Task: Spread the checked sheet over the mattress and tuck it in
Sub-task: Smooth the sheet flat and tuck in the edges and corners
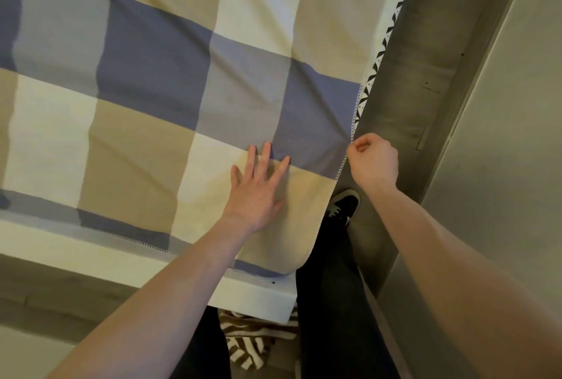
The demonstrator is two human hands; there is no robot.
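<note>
The checked sheet (170,80), in blue, beige, cream and grey squares, lies spread over the mattress (76,249), whose white side shows along the near edge. My left hand (258,190) rests flat on the sheet near its right corner, fingers apart. My right hand (372,159) is closed, pinching the sheet's stitched right edge just past the mattress side. The sheet's near corner hangs loose over the mattress corner.
A grey floor strip (404,74) runs between the bed and a pale wall or cabinet (501,135) on the right. My dark-trousered legs and a black shoe (345,203) stand in that gap. A brown-and-white striped cloth (249,339) lies below the mattress corner.
</note>
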